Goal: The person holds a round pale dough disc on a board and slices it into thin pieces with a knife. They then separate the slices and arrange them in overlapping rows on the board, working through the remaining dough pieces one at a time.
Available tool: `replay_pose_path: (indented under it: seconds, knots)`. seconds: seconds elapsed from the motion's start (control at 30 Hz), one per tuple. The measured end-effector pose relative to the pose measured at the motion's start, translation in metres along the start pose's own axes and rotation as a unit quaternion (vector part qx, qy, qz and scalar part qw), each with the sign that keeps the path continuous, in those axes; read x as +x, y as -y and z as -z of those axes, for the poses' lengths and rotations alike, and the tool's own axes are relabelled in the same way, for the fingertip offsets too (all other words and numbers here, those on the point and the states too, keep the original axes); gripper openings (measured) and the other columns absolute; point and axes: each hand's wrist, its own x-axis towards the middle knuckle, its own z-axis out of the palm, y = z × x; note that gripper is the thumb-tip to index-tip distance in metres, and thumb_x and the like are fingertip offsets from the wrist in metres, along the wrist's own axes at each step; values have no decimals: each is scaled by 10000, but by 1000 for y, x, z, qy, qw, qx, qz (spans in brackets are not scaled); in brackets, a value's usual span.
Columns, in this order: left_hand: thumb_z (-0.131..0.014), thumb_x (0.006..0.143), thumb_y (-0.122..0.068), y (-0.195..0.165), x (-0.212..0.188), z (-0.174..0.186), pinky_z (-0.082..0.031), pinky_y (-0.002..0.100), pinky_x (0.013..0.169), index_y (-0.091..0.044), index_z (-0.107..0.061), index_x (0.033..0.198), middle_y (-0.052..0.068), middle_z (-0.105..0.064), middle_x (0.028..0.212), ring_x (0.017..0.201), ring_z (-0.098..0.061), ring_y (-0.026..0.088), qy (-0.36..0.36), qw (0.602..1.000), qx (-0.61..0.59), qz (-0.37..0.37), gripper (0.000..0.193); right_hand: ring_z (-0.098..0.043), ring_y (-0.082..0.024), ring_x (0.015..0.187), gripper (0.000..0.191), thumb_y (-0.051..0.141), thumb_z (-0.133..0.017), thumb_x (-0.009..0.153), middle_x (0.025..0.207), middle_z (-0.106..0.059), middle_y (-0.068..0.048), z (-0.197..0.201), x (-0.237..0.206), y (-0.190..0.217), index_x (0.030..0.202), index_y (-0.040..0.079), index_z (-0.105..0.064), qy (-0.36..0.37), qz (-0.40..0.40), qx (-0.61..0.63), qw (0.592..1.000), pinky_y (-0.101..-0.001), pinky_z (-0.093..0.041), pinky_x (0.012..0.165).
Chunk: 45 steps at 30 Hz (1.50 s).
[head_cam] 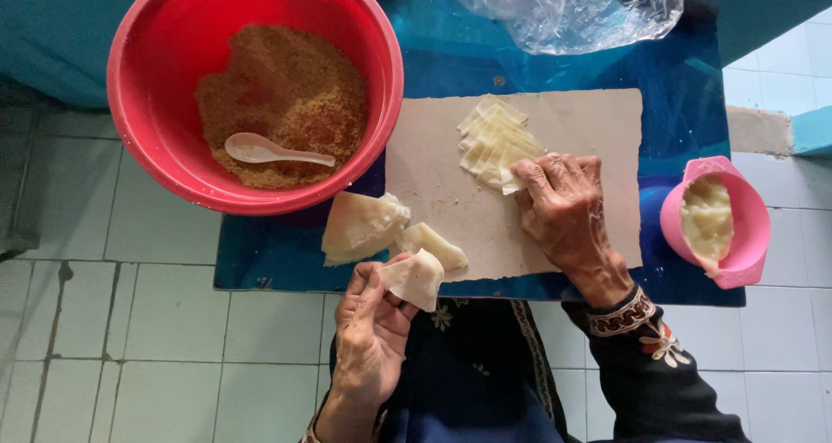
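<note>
Fingers point(379, 280) of the left hand point(368, 339) pinch a folded dumpling point(416, 278) at the near edge of the blue worktop point(676, 105). Right hand point(563, 209) lies palm down on the pale board point(589, 122), fingers closed on the nearest sheet of the wrapper stack point(494, 140). Two finished dumplings point(381, 231) lie left of the board. Far left: red bowl point(156, 53) of brown filling with white spoon point(269, 151). Right: pink cup point(745, 235) of paste. Far edge: crumpled clear plastic bag point(563, 9).

red bowl's point(156, 148) top rim and plastic bag point(563, 9) beyond the upper edge
</note>
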Motion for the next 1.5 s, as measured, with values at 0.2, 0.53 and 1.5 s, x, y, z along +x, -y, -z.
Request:
replay_pose_path:
  seconds: [0.2, 0.53, 1.5]
  knots:
    - [-534, 1044, -201, 1, -1, -1, -523, 459, 1018, -85, -573, 1150, 165, -658, 1302, 1184, -652, 286, 2, 1000, 4, -5, 162, -661, -276, 1016, 253, 25, -761, 865, 1021, -694, -86, 0, 4, 6, 1100, 75, -681, 10, -38, 57, 998, -431, -430, 905]
    - [-530, 1042, -183, 1, -1, 2, -519, 451, 1019, -81, -572, 1149, 152, -662, 1300, 1180, -647, 269, -6, 1000, 20, -1, 155, -581, -267, 1101, 228, 200, -773, 939, 1075, -702, -68, 25, 17, -7, 1145, 106, -748, 52, -75, 62, 994, -425, -381, 907]
    - [-525, 1074, -174, 2, -2, -2, -526, 422, 1032, -68, -543, 1155, 202, -646, 1320, 1203, -649, 268, 23, 1000, 4, -9, 135, -627, -278, 1092, 313, 56, -792, 872, 1126, -701, -56, 37, 31, 31, 1161, 122, -689, 68, -25, 178, 981, -430, -462, 916]
